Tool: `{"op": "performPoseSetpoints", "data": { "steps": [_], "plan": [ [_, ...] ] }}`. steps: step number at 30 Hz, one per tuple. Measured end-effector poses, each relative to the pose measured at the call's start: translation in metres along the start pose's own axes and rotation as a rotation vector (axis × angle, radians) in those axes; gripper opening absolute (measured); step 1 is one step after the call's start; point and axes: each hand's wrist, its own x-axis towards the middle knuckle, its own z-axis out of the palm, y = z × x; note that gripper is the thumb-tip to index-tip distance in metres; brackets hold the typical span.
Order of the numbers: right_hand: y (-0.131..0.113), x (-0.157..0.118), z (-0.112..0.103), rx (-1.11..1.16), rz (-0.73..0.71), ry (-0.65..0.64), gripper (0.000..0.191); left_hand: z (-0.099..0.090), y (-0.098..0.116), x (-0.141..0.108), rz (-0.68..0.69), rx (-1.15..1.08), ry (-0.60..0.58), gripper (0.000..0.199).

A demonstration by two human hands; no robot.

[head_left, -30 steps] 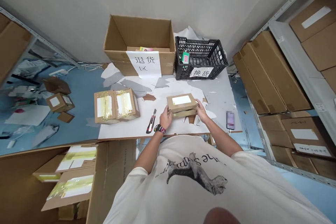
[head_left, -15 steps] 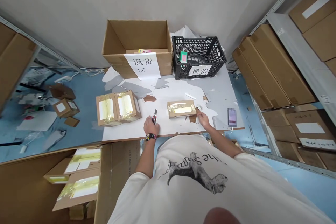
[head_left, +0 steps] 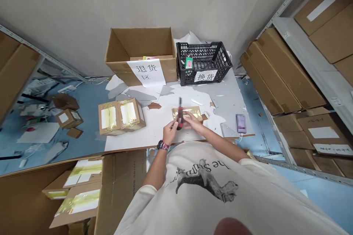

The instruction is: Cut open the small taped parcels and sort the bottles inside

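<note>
A red and black box cutter [head_left: 179, 117], a little blurred, points away from me with its blade end toward the wall. My left hand [head_left: 170, 132] is closed round its lower part. Close to the cutter's right side is my right hand [head_left: 193, 122], its fingers partly bent; whether they touch the handle is unclear. Behind both hands a small taped carton [head_left: 196, 111] lies flat on the white worktop [head_left: 121, 144], partly covered by them. Two taped boxes [head_left: 128, 113] stand side by side at the left.
A large open carton [head_left: 171, 69] and a black crate [head_left: 218, 75] stand at the back by the wall. A phone [head_left: 241, 123] lies at the right. Shelves of boxes [head_left: 284, 69] rise on the right; a big box [head_left: 118, 187] of parcels is lower left.
My left hand has lifted the cutter and brought it right, in front of the small carton. My right hand has moved left from the carton's right end to the cutter. The view has shifted slightly.
</note>
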Motion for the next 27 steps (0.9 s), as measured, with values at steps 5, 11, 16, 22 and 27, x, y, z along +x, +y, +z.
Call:
{"op": "performPoseSetpoints", "data": {
  "steps": [5,11,16,22,27],
  "plan": [
    [-0.028,0.006,-0.022,-0.429,-0.174,0.124,0.050,-0.014,0.004,0.010,-0.065,0.054,0.055,0.055],
    [-0.069,0.000,-0.057,-1.391,-0.247,-0.239,0.060,-0.013,-0.014,0.036,-0.125,0.112,-0.160,0.118],
    [-0.086,0.012,-0.050,-1.670,-0.270,-0.390,0.060,-0.017,-0.013,0.052,-0.075,0.184,-0.314,0.122],
    [-0.090,0.028,-0.035,-1.671,-0.289,-0.427,0.056,-0.023,-0.015,0.074,0.034,0.210,-0.416,0.116],
    [-0.092,0.032,-0.046,-1.677,-0.275,-0.415,0.058,-0.026,-0.011,0.078,0.011,0.284,-0.419,0.113]
  ]
}}
